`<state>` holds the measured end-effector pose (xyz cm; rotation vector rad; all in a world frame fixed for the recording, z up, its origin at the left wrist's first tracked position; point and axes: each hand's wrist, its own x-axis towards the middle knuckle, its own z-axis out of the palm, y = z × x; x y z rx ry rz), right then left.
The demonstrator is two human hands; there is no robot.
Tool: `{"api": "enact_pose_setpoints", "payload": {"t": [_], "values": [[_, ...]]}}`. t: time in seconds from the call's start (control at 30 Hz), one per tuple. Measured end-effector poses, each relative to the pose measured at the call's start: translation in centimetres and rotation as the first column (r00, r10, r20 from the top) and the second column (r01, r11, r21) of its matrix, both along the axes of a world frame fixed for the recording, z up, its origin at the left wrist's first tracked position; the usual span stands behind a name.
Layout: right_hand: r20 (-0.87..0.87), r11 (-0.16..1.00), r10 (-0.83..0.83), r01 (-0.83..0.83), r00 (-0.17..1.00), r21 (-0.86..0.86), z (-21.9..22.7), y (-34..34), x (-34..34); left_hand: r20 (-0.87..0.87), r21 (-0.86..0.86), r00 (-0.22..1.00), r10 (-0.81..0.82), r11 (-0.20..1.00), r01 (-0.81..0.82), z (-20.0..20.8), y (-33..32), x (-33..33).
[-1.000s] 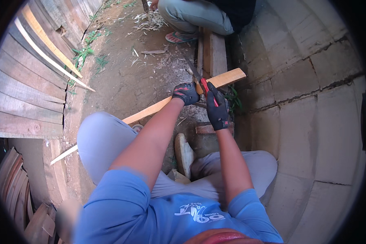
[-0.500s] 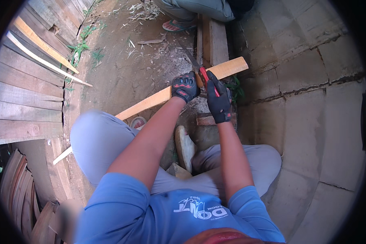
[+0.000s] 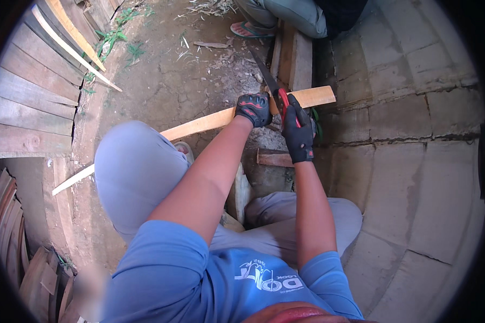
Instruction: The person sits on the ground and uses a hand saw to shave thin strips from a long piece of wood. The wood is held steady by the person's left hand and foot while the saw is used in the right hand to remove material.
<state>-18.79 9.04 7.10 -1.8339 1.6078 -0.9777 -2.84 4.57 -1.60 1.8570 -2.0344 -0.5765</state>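
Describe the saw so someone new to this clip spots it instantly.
From the block wall on the right, look left to the pale plank in the left hand. Near its right end, the right hand grips the saw. Its red handle and dark blade set it apart from the plank.

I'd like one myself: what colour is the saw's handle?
The handle is red where it shows beside the gloved right hand; see the head view.

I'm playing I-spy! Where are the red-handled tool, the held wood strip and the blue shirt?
Red-handled tool [image 3: 274, 85]: head view, dark blade near the handle.
Held wood strip [image 3: 214, 119]: head view, its left stretch.
Blue shirt [image 3: 223, 293]: head view, its front.
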Motion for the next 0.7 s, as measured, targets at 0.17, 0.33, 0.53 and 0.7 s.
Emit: {"api": "enact_pose_setpoints", "payload": {"t": [0.17, 0.33, 0.53, 0.7], "values": [[-0.12, 0.997, -0.032, 0.04, 0.992, 0.061, 1.0, -3.2, 0.0, -0.009, 0.011, 1.0, 0.018, 1.0, -0.018, 0.3, 0.4, -0.2], [-0.21, 0.993, -0.021, 0.044, 0.977, 0.108, 3.0, -3.0, 1.3, -0.025, 0.024, 1.0, 0.01, 1.0, -0.009, 0.6, 0.6, -0.1], [0.064, 0.997, -0.049, 0.045, 0.997, 0.067, 1.5, 4.0, -3.8, 0.02, 0.051, 1.0, -0.006, 0.999, 0.005, 0.7, 0.1, -0.2], [-0.071, 0.985, -0.052, 0.063, 0.996, 0.162, 8.0, 10.9, -7.2, 0.01, 0.028, 1.0, 0.017, 0.999, -0.018, 0.4, 0.1, 0.1]]}}
